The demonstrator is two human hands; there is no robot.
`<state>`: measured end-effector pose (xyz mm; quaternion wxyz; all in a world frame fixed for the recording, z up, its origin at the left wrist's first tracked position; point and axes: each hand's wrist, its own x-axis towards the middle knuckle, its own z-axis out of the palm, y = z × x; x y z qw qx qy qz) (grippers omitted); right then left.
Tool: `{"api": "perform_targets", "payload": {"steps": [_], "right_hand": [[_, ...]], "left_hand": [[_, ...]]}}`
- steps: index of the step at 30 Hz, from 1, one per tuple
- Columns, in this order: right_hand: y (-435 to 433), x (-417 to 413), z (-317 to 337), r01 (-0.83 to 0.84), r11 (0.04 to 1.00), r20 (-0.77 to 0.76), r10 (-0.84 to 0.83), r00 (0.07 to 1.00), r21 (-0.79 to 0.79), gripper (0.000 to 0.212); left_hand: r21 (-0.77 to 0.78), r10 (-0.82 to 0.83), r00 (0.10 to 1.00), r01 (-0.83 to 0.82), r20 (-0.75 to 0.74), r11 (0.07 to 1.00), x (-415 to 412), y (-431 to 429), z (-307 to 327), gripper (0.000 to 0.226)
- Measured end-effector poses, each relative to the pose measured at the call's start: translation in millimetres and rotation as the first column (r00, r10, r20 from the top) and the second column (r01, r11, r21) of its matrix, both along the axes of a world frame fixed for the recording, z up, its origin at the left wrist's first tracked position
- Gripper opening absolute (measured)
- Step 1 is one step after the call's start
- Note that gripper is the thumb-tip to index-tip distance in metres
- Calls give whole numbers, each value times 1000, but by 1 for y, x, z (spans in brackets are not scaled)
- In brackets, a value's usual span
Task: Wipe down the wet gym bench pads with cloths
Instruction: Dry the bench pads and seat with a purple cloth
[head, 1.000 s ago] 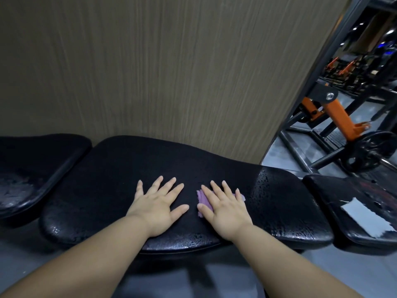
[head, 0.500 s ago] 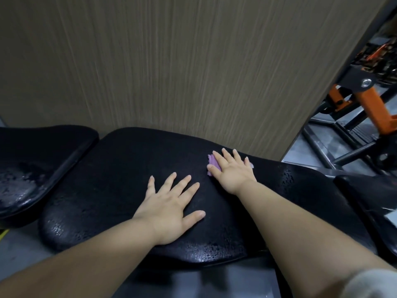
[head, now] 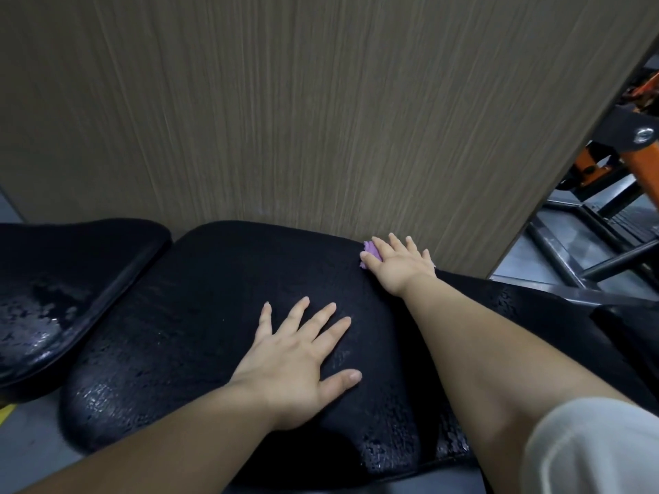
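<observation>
Pressing down on a purple cloth, the right hand lay at the far edge of the wide black bench pad, just where the pad met the wood-grain panel standing behind it. Its fingers were straight and slightly spread, pointing away from the person. The cloth was mostly hidden beneath them, with a crumpled bit showing between thumb and forefinger; a pale sliver by the little finger may have been more of it, though it was too small to be sure. The left hand rested palm down on the middle of the same pad, nearer the person and apart from the right hand, its fingers fanned wide and the thumb stuck out to the right, holding nothing. The right forearm crossed the pad beside it, and a white sleeve showed at the lower right corner. Water beaded along the pad's near edge, thickest at the front left corner and below the right forearm. To the left, separated by a narrow gap, a second black pad glistened with wet patches on its near part. At the right, beyond the panel's edge, stood black steel framing and an orange machine arm over a grey floor.
</observation>
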<state>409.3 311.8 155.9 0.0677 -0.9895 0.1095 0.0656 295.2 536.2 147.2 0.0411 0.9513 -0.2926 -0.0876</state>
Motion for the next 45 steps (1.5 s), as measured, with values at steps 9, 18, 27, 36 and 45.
{"api": "perform_targets", "payload": {"steps": [9,18,27,36,45], "right_hand": [[4,-14,-4,-27,999,32,28,999,-36,59],[28,-113,0,-163,986,29,164,986,-34,59],[71,-218,-6,-256,965,70,259,963,-53,87],[82,-213,-2,-303,952,53,306,951,-49,92],[78,-118,0,-252,967,-6,252,968,-44,60]], "left_hand": [[-5,12,1000,-12,10,1000,4,-3,0,93],[-17,55,998,-55,-7,998,-3,-2,7,70],[-21,66,996,-67,-57,998,-25,25,9,62],[32,74,995,-72,-68,997,-5,69,15,68],[-5,64,998,-64,3,998,0,72,6,104]]}}
